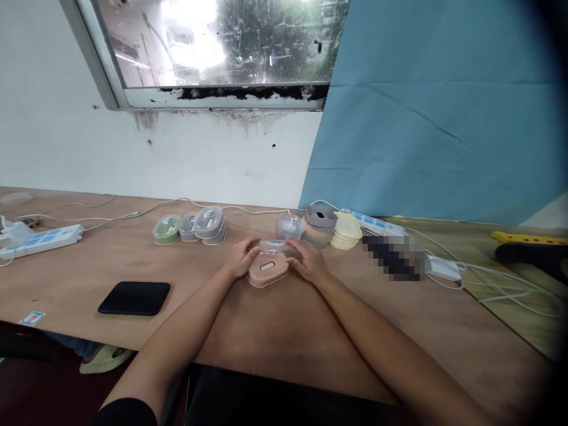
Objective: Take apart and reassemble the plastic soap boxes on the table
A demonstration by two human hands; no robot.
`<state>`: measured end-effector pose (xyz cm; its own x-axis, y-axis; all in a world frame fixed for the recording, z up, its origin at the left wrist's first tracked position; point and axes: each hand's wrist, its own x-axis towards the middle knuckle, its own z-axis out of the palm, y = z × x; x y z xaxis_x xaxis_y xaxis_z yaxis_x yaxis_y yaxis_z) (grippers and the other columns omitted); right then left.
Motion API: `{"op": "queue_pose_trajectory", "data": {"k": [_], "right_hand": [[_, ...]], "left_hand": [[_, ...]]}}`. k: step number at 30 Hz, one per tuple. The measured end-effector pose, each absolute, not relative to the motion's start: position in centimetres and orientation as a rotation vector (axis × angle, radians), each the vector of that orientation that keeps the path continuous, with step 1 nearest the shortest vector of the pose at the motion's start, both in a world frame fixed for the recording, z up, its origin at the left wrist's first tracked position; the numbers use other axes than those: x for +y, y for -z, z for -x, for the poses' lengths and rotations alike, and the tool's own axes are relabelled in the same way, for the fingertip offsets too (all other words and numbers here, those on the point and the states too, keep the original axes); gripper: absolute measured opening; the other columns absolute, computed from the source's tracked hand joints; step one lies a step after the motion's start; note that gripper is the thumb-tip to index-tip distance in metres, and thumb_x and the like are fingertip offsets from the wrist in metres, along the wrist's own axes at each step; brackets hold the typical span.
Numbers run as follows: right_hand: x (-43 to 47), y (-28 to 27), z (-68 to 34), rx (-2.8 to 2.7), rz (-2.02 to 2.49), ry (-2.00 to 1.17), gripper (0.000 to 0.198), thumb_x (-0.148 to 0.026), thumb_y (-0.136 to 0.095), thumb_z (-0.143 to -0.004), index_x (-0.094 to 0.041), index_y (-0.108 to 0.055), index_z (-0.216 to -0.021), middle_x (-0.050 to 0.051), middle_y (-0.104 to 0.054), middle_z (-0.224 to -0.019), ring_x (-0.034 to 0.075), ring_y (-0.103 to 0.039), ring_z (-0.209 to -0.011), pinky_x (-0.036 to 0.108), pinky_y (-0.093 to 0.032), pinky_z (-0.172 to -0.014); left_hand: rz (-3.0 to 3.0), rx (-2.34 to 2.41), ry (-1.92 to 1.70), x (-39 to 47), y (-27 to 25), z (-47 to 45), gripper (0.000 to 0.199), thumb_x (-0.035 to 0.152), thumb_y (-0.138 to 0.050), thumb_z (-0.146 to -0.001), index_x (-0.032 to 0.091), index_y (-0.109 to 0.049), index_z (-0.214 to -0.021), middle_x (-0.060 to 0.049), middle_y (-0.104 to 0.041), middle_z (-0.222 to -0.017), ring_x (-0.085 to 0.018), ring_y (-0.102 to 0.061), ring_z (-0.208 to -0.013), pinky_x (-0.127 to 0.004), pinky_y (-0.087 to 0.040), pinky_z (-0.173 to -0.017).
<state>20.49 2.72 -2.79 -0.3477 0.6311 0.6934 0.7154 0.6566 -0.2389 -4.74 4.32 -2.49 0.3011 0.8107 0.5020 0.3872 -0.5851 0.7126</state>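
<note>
A small pink plastic box (267, 276) with a pale oval slot in its top lies on the table in front of me. At its far side is a clear lid (278, 248) with a round label, which looks tilted up; whether it is joined to the box I cannot tell. My left hand (239, 258) grips the lid's left edge, fingers at the back and thumb in front. On the right edge my right hand (309, 262) does the same, its thumb close to the pink box's top.
Left of my hands are a green lidded box (167, 232) and several grey ones (210, 223). Behind on the right stand clear lids (290, 227), stacked grey parts (320, 219) and yellow parts (347, 229). A phone (134, 297), power strips (47, 239) and cables also lie about.
</note>
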Motion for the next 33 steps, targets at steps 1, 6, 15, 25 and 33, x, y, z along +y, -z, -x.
{"op": "queue_pose_trajectory", "data": {"k": [1,6,15,25,33], "right_hand": [[2.7,2.9,-20.6,-2.022,1.06,0.129,0.056,-0.061,-0.041,-0.087,-0.02,-0.055,-0.123,0.011,-0.066,-0.113,0.025,-0.062,-0.102,0.038,-0.05,-0.086],[2.7,3.5,-21.1,-1.897,1.106,0.076,0.054,-0.058,-0.029,-0.092,-0.021,-0.059,-0.116,0.008,-0.07,-0.094,0.023,-0.067,-0.084,0.034,-0.053,-0.073],[2.4,3.2,-20.0,-2.065,0.831,0.412,0.06,-0.04,-0.056,-0.084,-0.021,-0.037,-0.138,0.015,-0.048,-0.136,0.026,-0.058,-0.111,0.042,-0.052,-0.087],[3.1,3.2,-20.0,-2.092,0.796,0.441,0.03,-0.02,-0.046,-0.089,-0.026,-0.061,-0.114,0.009,-0.061,-0.116,0.021,-0.057,-0.105,0.038,-0.051,-0.088],[5.1,3.6,-21.5,-1.78,1.048,0.502,0.043,-0.022,-0.043,-0.091,-0.027,-0.05,-0.133,0.01,-0.056,-0.101,0.023,-0.055,-0.093,0.04,-0.051,-0.081]], "left_hand": [[-2.169,1.047,-1.211,4.1,2.3,4.7,0.049,0.053,-0.045,-0.087,0.015,-0.059,-0.115,-0.011,-0.066,-0.11,-0.023,-0.061,-0.098,-0.035,-0.047,-0.086],[-2.379,1.087,-1.233,3.4,1.8,4.2,0.047,0.049,-0.056,-0.083,0.016,-0.058,-0.115,-0.01,-0.067,-0.101,-0.022,-0.061,-0.093,-0.036,-0.045,-0.086],[-1.938,1.356,-1.579,4.0,1.9,3.9,0.035,0.04,-0.041,-0.093,0.016,-0.064,-0.103,-0.005,-0.066,-0.077,-0.015,-0.059,-0.068,-0.027,-0.045,-0.067],[-1.692,1.204,-1.499,4.5,2.5,4.1,0.056,0.052,-0.035,-0.092,0.013,-0.052,-0.129,-0.001,-0.061,-0.066,-0.014,-0.056,-0.059,-0.027,-0.046,-0.062],[-2.004,1.149,-1.273,4.0,2.3,3.9,0.052,0.047,-0.046,-0.089,0.013,-0.049,-0.128,-0.007,-0.067,-0.094,-0.019,-0.061,-0.087,-0.032,-0.047,-0.082]]}}
